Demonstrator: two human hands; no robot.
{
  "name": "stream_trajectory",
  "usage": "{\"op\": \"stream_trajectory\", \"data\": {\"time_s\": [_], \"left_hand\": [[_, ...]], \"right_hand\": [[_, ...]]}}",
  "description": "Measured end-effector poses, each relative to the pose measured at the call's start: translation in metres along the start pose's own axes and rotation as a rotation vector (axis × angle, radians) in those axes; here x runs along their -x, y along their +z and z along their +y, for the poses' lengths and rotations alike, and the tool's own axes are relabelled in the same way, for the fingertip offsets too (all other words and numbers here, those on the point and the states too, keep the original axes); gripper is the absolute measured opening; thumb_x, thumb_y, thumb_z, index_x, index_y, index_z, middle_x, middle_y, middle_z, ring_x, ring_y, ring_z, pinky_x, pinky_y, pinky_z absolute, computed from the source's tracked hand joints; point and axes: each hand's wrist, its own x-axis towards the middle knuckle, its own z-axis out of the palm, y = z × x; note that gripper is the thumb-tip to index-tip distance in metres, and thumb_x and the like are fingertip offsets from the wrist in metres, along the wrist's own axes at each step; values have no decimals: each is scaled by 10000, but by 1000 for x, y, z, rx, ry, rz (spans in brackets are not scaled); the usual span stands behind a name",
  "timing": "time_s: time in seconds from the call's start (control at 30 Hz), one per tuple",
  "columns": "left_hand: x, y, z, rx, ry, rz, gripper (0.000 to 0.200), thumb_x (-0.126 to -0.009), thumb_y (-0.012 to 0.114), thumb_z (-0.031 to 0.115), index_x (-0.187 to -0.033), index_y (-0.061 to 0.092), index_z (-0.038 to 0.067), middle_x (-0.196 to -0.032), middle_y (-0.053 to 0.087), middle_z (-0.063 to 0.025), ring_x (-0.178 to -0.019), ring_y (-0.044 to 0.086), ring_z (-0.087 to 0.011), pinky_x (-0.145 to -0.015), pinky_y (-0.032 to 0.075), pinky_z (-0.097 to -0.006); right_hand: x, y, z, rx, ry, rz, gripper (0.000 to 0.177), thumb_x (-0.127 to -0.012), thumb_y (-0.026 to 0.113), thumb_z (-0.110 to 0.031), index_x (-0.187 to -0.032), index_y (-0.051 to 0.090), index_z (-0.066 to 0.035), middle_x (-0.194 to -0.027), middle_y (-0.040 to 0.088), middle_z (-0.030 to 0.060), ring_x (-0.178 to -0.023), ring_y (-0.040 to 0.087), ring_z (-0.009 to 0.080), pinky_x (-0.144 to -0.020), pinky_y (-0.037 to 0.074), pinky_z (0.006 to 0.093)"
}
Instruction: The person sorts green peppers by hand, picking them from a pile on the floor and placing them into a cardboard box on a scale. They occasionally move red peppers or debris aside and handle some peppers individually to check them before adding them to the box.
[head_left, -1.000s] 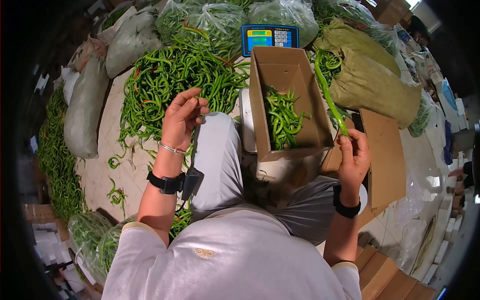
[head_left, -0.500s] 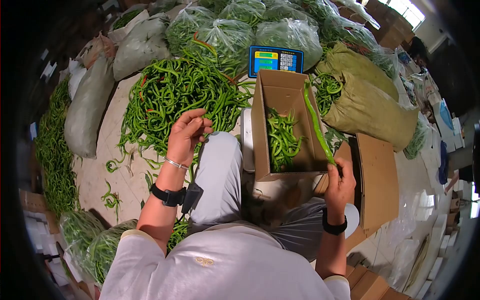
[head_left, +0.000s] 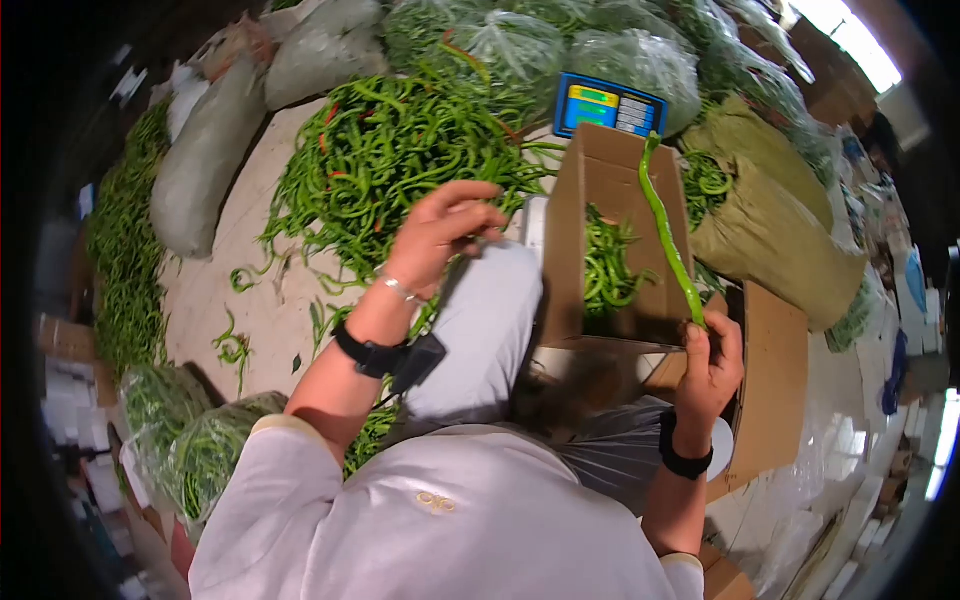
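Note:
My right hand [head_left: 711, 368] pinches the lower end of a long green pepper [head_left: 667, 235], which stands up over the right side of an open cardboard box [head_left: 565, 235]. Several green peppers [head_left: 608, 265] lie inside the box. My left hand [head_left: 447, 232] is raised above my left knee, fingers curled but apart, with nothing visible in it. Beyond it spreads a large heap of green peppers [head_left: 390, 160] with a few red ones. Behind the box a blue scale display [head_left: 610, 106] is lit; part of the white scale [head_left: 535, 222] shows at the box's left.
Filled plastic bags [head_left: 635, 75] stand behind the heap. Grey-green sacks [head_left: 210, 165] lie at the left, and yellowish sacks [head_left: 775, 235] at the right. Flattened cardboard [head_left: 775, 375] leans right of the box. More bagged peppers [head_left: 215, 450] sit at the lower left.
The view has shifted, so the box and heap appear further right. My left hand has moved right, closer to the box. My right hand still holds the long pepper.

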Motion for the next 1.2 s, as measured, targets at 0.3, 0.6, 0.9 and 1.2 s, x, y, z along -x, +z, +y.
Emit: {"op": "stream_trajectory", "data": {"time_s": [0.3,0.6,0.9,1.2], "left_hand": [[20,76,3,508,-193,-320,242,-927,495,256,-1067,538,63,-765,582,-6,-540,401,-20,-469,313,-168],[-19,-28,10,-32,88,61,225,-921,487,222,-1037,543,37,-754,626,-52,-580,508,-57,-479,356,-184],[-20,-229,-111,-1148,-240,52,305,-850,553,283,-927,590,-10,-835,623,-131,-743,597,-295,-673,473,-382],[-82,-228,-196,-1197,-346,-21,441,-786,649,332,-1117,560,54,-1049,606,-183,-953,587,-335,-813,465,-384]], "right_hand": [[14,59,-41,165,-68,-315,179,-793,574,-55,-956,558,18,-893,590,154,-828,589,281,-746,461,335],[-12,10,3,646,-232,-175,273,-855,558,-158,-1048,548,34,-1176,527,197,-1094,495,343,-950,366,386],[-30,-9,86,752,61,-241,542,-874,578,-270,-1304,384,-2,-1315,406,176,-1230,385,293,-1016,301,375],[-28,45,76,753,218,-213,605,-837,603,-200,-1329,322,13,-1328,389,205,-1225,382,334,-1023,281,362]]}}
